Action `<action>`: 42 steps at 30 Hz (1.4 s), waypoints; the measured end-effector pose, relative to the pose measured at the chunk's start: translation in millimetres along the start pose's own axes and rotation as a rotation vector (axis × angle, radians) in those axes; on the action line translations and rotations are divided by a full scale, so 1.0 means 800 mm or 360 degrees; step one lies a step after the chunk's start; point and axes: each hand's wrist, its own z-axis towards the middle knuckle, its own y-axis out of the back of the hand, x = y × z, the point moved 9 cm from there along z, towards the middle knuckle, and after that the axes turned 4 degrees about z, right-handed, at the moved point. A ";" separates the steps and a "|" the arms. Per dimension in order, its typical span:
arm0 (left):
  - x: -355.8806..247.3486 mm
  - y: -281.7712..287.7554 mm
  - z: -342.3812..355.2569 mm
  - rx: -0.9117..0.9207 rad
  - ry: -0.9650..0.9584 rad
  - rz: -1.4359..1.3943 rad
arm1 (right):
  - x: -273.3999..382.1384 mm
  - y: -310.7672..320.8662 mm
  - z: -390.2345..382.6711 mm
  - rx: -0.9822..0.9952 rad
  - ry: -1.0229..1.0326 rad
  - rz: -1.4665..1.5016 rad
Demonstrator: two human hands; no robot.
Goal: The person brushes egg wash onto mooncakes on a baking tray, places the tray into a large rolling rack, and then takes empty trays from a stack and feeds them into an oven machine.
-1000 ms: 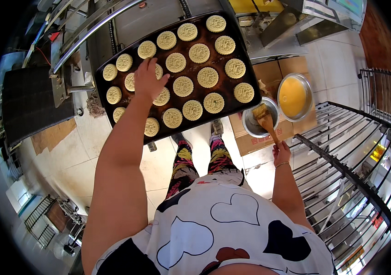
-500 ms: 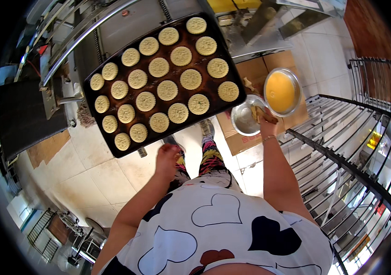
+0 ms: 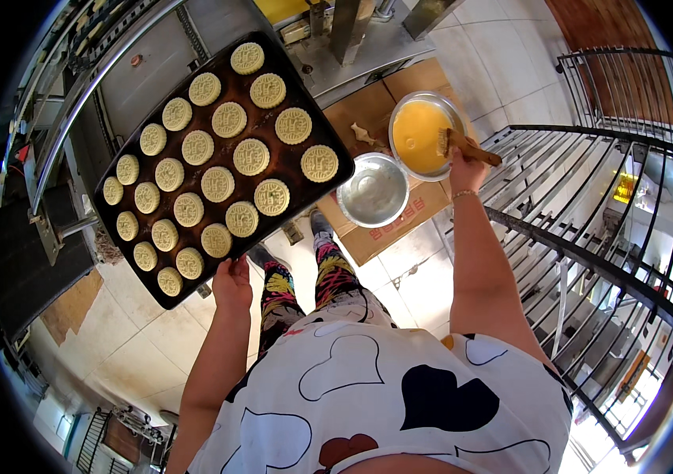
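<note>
In my right hand is a pastry brush with a wooden handle; its bristles are over the right side of a metal bowl of orange-yellow liquid, which looks like egg wash. My left hand is at the near edge of a dark baking tray, its fingers drawn together against the rim. Rows of round, pale, stamped pastries cover the tray. Beside the yellow bowl stands a second metal bowl, holding what looks like clear liquid.
Both bowls rest on flattened cardboard. A black metal rack with many bars stands close on the right. Behind the tray is a metal machine with a curved rail. Tiled floor shows below the tray.
The brush has moved from the clear-liquid bowl to the yellow one. My left hand has come up to the tray's edge. The whole view has shifted and turned.
</note>
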 end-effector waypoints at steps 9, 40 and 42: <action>0.026 0.036 -0.034 -0.0022 0.0173 0.0029 | -0.051 -0.025 0.030 0.0062 0.0049 -0.0524; -0.063 0.152 -0.071 0.0332 0.0330 0.1130 | 0.328 -0.451 -0.306 0.1299 -0.0437 0.0923; -0.073 0.180 -0.070 0.0285 0.0272 0.1118 | 0.340 -0.515 -0.338 0.1408 -0.0427 0.0966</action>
